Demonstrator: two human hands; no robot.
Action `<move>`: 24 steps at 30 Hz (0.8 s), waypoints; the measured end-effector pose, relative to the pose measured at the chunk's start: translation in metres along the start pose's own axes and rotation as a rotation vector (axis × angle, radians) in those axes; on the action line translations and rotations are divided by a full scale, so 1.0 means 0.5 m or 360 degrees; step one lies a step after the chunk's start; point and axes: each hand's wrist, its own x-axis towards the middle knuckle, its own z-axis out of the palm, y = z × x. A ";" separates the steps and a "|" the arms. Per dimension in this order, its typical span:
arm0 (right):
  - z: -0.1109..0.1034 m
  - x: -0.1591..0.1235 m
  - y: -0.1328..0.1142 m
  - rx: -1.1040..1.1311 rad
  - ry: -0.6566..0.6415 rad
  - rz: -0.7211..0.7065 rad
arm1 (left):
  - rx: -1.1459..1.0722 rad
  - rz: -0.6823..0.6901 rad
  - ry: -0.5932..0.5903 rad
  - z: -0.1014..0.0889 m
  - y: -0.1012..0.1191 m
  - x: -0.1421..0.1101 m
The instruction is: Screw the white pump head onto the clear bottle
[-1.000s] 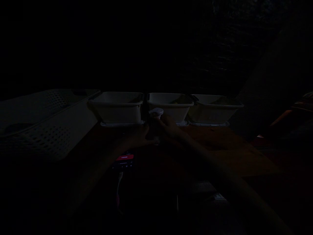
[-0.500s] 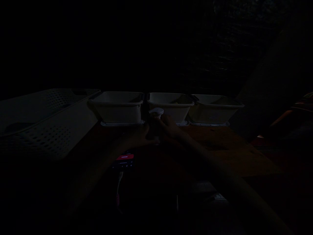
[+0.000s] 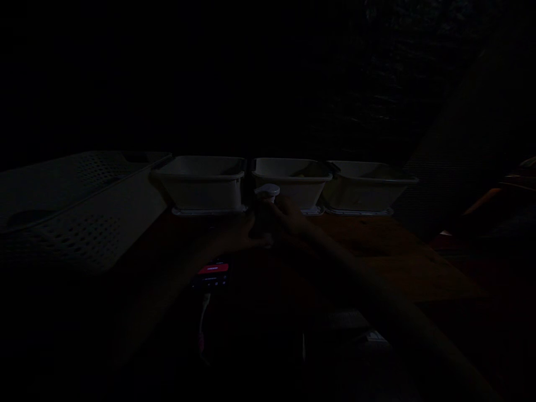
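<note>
The view is very dark. Near the middle, both hands close round a small upright object with a rounded white top (image 3: 270,190) and a pale lower end; its middle is hidden and its kind cannot be made out. My left hand (image 3: 240,234) grips it from the left, low down, with fingers curled toward its base. From the right, my right hand (image 3: 290,215) holds it just under the white top. Below my left hand, a phone (image 3: 214,273) with a lit screen lies on the wooden table (image 3: 402,273), a pale cable (image 3: 204,312) running from it.
Three pale plastic tubs, a left one (image 3: 201,192), a middle one (image 3: 310,190) and a right one (image 3: 364,192), stand in a row at the back. A large perforated basket (image 3: 84,234) is at the left. Part of another person (image 3: 481,204) shows at the far right.
Both hands keep nearly the same place and grip on the white-topped object. The picture is slightly darker; the tubs, basket and phone have not moved.
</note>
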 end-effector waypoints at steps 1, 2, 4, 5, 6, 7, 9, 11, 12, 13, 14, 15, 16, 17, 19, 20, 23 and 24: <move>0.000 -0.001 0.000 -0.0004 0.0001 0.0005 | -0.0008 0.0003 -0.0003 0.000 0.000 0.000; 0.000 -0.001 0.000 -0.0012 0.0007 0.0018 | -0.0014 0.0000 -0.0004 -0.001 0.001 -0.001; 0.000 -0.002 0.000 -0.0034 0.0031 0.0038 | -0.0016 -0.0009 -0.0014 -0.002 0.002 -0.001; 0.001 -0.002 0.001 -0.0044 0.0033 0.0037 | -0.0013 -0.0014 -0.0017 -0.003 0.002 -0.001; 0.001 -0.002 0.002 -0.0051 0.0033 0.0029 | -0.0012 -0.0012 -0.0022 -0.003 0.002 -0.001; 0.001 -0.001 0.003 -0.0051 0.0036 0.0022 | -0.0011 -0.0005 -0.0025 -0.003 0.002 0.000; 0.000 -0.001 0.004 -0.0034 0.0025 0.0018 | -0.0005 0.0010 -0.0022 -0.003 0.001 0.001; 0.000 -0.001 0.002 -0.0012 0.0015 0.0016 | 0.0013 0.0009 -0.0013 -0.003 0.001 0.001; -0.001 -0.001 0.000 -0.0004 0.0016 0.0013 | 0.0028 -0.0001 -0.0019 -0.003 0.001 0.001; -0.001 -0.001 -0.001 0.0000 0.0013 0.0010 | 0.0037 -0.0012 -0.0028 -0.004 0.002 0.000; -0.002 -0.001 -0.003 -0.0003 0.0009 0.0011 | 0.0031 -0.0016 -0.0040 -0.005 0.003 0.000; -0.002 -0.002 -0.004 -0.0009 0.0012 0.0023 | 0.0016 -0.0014 -0.0050 -0.006 0.004 -0.001; -0.002 -0.002 -0.004 -0.0014 0.0012 0.0038 | -0.0001 -0.0006 -0.0053 -0.007 0.005 -0.001; -0.001 -0.002 -0.004 -0.0022 0.0010 0.0053 | -0.0017 0.0005 -0.0051 -0.008 0.005 -0.002; -0.001 -0.002 -0.003 -0.0036 0.0007 0.0063 | -0.0041 0.0023 -0.0043 -0.009 0.006 -0.002; -0.001 -0.002 -0.002 -0.0041 0.0010 0.0059 | -0.0035 0.0019 -0.0043 -0.009 0.005 -0.002; -0.003 -0.001 -0.003 -0.0021 -0.0010 0.0021 | -0.0012 -0.0009 -0.0056 -0.009 0.004 0.000; -0.004 -0.001 -0.004 -0.0008 -0.0023 0.0016 | -0.0008 -0.0013 -0.0060 -0.008 0.004 0.000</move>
